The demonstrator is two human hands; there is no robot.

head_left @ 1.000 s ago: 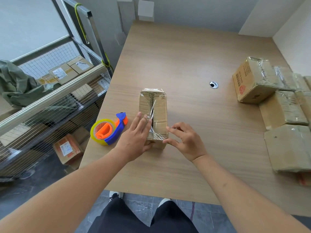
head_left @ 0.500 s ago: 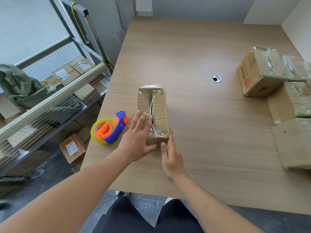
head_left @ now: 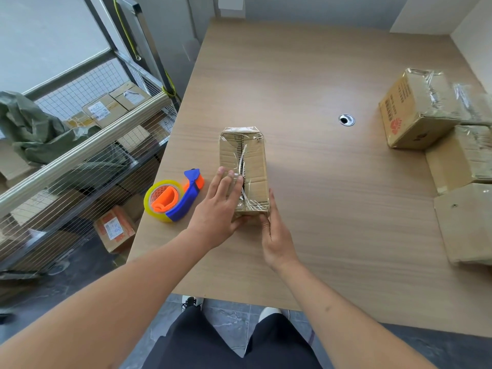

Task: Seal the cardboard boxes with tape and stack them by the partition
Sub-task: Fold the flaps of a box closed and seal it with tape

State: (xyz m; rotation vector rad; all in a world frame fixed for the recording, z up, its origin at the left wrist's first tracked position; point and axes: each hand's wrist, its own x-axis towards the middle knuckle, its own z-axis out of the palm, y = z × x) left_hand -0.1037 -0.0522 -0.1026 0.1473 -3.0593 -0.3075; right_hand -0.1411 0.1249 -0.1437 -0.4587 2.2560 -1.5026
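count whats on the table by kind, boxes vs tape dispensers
cardboard boxes: 5, one taped box under both hands, four more at the right edge
tape dispensers: 1, orange and blue tape dispenser
total: 6

you're at a matt wood-grain table (head_left: 306, 83); your brown cardboard box (head_left: 243, 161) wears glossy, wrinkled clear tape. the tape dispenser (head_left: 173, 199) is smooth plastic, the cart (head_left: 87, 145) shiny metal wire.
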